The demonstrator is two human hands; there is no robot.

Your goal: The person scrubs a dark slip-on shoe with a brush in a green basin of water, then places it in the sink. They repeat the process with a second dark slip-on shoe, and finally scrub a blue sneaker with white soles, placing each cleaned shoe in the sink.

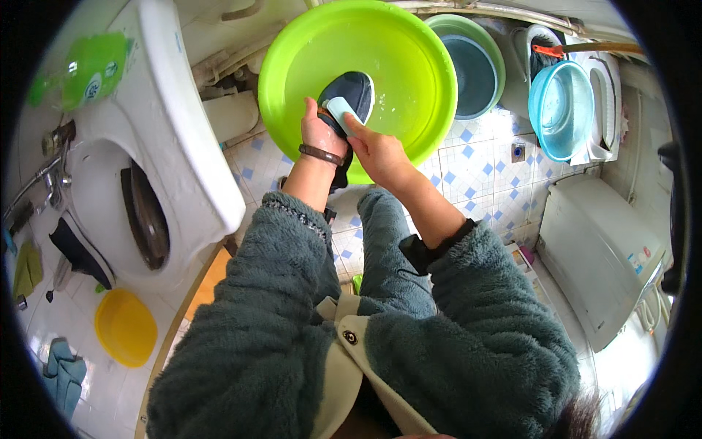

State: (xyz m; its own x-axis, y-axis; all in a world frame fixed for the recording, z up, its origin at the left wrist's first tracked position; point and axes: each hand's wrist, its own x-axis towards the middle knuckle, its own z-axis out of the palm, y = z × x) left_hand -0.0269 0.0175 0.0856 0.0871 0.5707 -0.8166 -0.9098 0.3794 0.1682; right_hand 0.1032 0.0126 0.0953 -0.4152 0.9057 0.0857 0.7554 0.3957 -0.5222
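A dark navy shoe with a white sole edge (356, 90) is tilted over a large lime-green plastic basin (274, 104). My left hand (322, 134) grips it from the left, thumb raised, and appears partly inside the shoe's opening. Wet foam shows on that palm. In my right hand (384, 159) is a pale blue scrubbing brush (341, 111), pressed against the shoe's upper near the opening. The brush's bristles are hidden beneath its back. Small white suds float on the water in the basin.
To the left stands a white washbasin (205, 137) with a dark shoe (145, 214) inside. Nested buckets (471, 77) and a light blue basin (562, 110) are at the upper right. A white appliance (592, 247) lies right. A yellow basin (126, 327) is at lower left.
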